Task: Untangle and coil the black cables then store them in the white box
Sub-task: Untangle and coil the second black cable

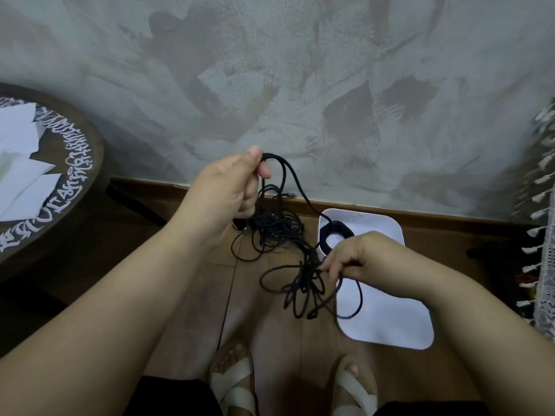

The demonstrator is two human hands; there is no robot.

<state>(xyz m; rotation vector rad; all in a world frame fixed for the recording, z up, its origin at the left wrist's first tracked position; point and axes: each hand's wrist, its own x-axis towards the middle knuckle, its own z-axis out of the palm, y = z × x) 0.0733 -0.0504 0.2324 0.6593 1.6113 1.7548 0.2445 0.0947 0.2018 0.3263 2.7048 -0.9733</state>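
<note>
On wooden floor [444, 235], white box [387, 322]

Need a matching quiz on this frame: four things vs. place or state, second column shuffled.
1 left hand
2 right hand
3 coiled cable
4 white papers

A in the white box
B on the round table
C pinches tangled cables low down
D holds tangled cables up high

Pairs: 1-D, 2-C, 3-A, 4-B
</note>
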